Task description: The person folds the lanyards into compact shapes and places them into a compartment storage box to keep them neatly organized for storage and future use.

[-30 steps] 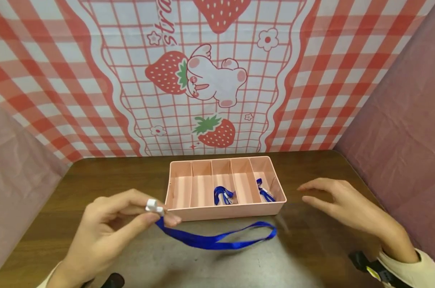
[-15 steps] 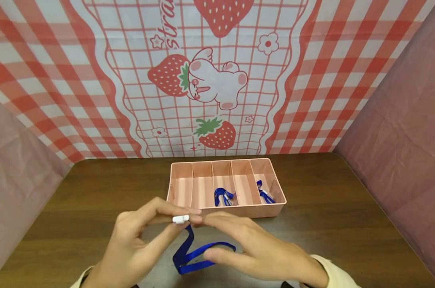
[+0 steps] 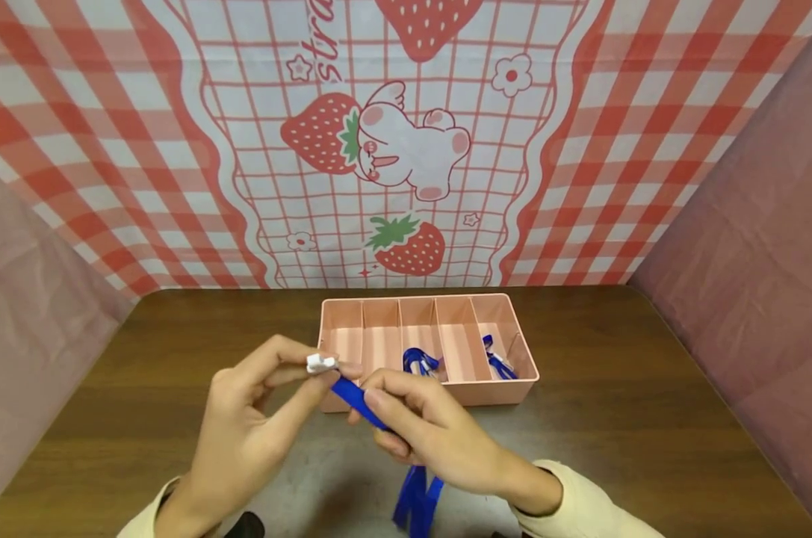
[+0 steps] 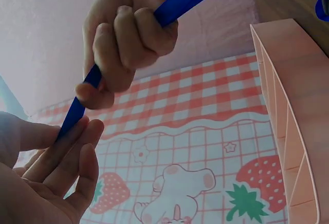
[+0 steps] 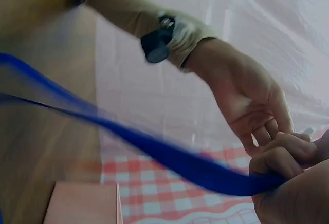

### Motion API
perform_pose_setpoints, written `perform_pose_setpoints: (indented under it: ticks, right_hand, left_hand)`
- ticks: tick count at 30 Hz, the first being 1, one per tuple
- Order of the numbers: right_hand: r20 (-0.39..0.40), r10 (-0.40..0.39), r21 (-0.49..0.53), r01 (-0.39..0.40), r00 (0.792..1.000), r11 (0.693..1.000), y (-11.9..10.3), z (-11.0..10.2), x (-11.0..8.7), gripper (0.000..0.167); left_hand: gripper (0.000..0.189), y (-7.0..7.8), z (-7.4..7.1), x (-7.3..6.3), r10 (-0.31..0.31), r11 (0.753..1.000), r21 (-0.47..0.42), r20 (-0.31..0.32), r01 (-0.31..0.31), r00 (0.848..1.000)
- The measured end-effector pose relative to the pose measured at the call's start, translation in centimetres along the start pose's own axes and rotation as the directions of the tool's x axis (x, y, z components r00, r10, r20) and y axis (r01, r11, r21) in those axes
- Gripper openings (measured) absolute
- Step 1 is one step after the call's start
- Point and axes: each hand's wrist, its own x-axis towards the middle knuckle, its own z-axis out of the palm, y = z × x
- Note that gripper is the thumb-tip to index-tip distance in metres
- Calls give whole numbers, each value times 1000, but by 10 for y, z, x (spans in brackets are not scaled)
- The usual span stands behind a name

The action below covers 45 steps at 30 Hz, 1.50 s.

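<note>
A blue lanyard [image 3: 357, 397] with a white plastic clip [image 3: 321, 364] is stretched between both hands. My left hand [image 3: 254, 426] pinches it by the clip end between thumb and fingers. Just right of that, my right hand [image 3: 439, 433] curls its fingers round the doubled strap. The rest of the strap hangs below the right hand and trails off, blurred, in the right wrist view. In the left wrist view the strap [image 4: 73, 115] runs taut from the left fingertips into the right fist.
Behind the hands on the wooden table [image 3: 600, 388] stands a pink divided box [image 3: 493, 392]. One blue lanyard [image 3: 419, 361] lies in its middle compartment, another lanyard [image 3: 498, 359] in the rightmost. A strawberry-print checked cloth [image 3: 406, 149] hangs at the back, pink cloth at both sides.
My right hand has come in from the right and closed round the strap beside the clip. The left hand has moved right, and the strap's loop now hangs down below the right hand.
</note>
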Motion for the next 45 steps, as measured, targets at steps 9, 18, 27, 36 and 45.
perform_pose_setpoints:
  ticks: [9, 18, 27, 36, 45]
  right_hand:
    - [-11, -3, -82, 2, 1000, 997, 5, -12, -13, 22]
    - [-37, 70, -152, -75, 997, 986, 11, -31, -28, 23]
    - [1, 150, -145, -148, 989, 978, 14, -54, -45, 26]
    - [-65, 149, -207, -159, 987, 965, 22, -77, -67, 27]
    - [-88, 142, -267, -160, 986, 950, 18, -100, -79, 26]
  left_hand:
    - [21, -13, -10, 7, -77, 993, -93, -60, 71, 995]
    - [15, -27, -15, 10, -28, 981, 185, -171, 60, 985]
    - [13, -41, -26, 14, 102, 817, 575, -216, 43, 971]
    - [10, -63, -43, 19, 27, 795, 594, -236, 122, 971]
    - [12, -83, -67, 21, 18, 757, 625, -313, 192, 949]
